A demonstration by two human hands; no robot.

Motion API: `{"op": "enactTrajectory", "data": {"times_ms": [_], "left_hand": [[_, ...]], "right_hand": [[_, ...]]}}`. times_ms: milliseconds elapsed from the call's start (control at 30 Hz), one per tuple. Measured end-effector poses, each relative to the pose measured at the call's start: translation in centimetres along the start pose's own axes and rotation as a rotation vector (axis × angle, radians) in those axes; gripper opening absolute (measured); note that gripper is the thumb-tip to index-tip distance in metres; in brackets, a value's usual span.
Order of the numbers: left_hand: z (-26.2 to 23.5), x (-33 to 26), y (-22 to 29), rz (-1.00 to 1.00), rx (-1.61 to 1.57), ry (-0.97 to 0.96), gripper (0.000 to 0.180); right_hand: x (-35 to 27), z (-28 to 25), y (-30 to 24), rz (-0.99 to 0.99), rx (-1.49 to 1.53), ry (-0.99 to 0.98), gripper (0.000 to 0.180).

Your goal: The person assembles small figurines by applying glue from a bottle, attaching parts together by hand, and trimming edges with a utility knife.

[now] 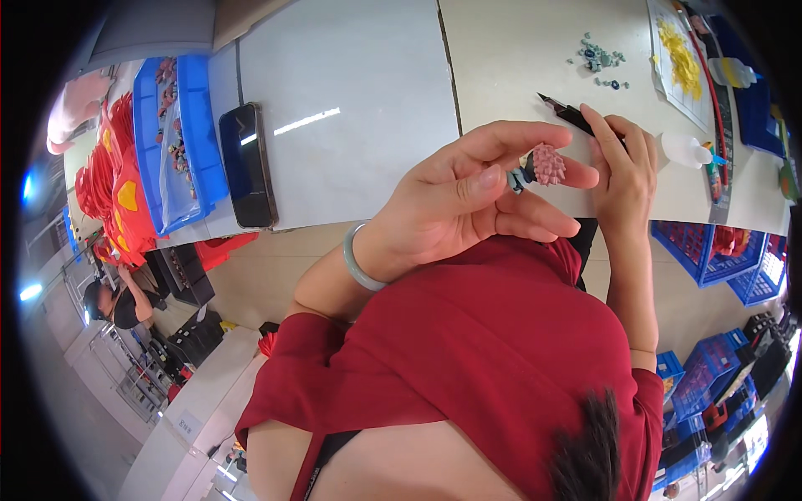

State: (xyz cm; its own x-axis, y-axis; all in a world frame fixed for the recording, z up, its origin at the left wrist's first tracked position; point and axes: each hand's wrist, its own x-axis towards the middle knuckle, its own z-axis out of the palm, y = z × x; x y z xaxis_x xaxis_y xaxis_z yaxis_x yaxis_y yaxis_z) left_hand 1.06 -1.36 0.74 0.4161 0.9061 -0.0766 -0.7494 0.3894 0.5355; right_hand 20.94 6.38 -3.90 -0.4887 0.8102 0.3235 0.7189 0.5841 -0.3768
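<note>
My left hand [451,190], with a pale green bangle at its wrist, holds up a small figurine [548,164] between thumb and fingers. The figurine has a bumpy pink top and a blue-grey lower part; the fingers partly hide it. My right hand [626,171] rests at the table's near edge, its fingers wrapped round a black craft knife [573,115]. The knife's pointed tip faces up and left, over the table. Beyond it, small grey-green crumbs and bits [600,57] lie scattered on the tabletop [510,67].
A phone [247,167] lies at left, beside a blue bin [213,125] of small figures. Red pieces are piled farther left. At right are yellow scraps on a sheet [681,58] and white bottles [685,150]. Blue crates [681,250] stand below. Another person [125,301] is at far left.
</note>
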Motion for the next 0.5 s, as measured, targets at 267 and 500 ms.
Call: {"op": "enactTrajectory", "data": {"times_ms": [267,500], "left_hand": [[-0.38,0.19,-0.25,-0.004,-0.098,-0.023,0.054],[-0.36,0.43,-0.35,0.397,0.707,0.158,0.048]], "right_hand": [[0.06,0.37,0.05,0.001,-0.048,0.041,0.031],[0.13,0.22,0.08,0.002,-0.017,0.028,0.029]]}}
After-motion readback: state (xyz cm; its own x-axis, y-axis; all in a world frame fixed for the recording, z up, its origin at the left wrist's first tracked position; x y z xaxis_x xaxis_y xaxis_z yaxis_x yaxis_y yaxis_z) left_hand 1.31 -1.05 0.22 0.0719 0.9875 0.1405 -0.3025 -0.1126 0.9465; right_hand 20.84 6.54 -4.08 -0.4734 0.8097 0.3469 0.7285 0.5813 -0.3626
